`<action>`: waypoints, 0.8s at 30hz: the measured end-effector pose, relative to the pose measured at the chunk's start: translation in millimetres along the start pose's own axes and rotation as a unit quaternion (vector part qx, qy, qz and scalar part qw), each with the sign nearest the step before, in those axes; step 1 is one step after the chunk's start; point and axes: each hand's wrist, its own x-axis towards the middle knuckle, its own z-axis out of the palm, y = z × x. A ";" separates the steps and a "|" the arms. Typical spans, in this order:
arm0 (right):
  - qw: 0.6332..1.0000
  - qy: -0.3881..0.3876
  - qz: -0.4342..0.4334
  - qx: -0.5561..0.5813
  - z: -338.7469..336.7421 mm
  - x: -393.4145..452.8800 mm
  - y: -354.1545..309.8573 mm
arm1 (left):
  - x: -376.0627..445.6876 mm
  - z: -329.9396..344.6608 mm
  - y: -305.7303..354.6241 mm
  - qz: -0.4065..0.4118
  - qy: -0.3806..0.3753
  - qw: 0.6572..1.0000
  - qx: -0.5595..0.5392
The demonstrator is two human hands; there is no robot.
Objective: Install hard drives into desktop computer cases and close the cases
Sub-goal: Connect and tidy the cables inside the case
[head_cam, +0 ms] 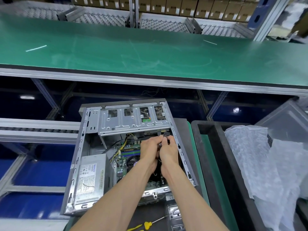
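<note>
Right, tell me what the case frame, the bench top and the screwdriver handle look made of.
Case frame: bare sheet metal, probably steel, silvery with stamped slots and folded edges.
Bench top: green mat, likely rubber or vinyl, matte and scuffed with pale scratches.
Screwdriver handle: yellow, glossy, probably plastic; only partly in view.

Long green matte bench (150, 52), faint pale scuffs. Open grey sheet-metal computer case (93, 130); green circuit board (124, 164) inside, yellow-black wires (122, 146). Yellow-handled screwdriver (150, 225). Brown cardboard boxes (188, 5), white labels.
</note>
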 end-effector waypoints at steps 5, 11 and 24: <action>1.000 0.005 -0.005 -0.006 -0.2 3.1 2.9 | 3.0 0.7 0.3 -0.024 -0.028 0.999 -0.015; 0.999 -0.009 0.019 0.039 2.8 4.5 -4.1 | 5.2 0.0 1.2 -0.059 -0.102 0.993 -0.002; 0.987 -0.037 0.066 0.144 0.6 3.3 -5.6 | 1.2 -7.9 -0.1 0.053 0.023 0.994 0.097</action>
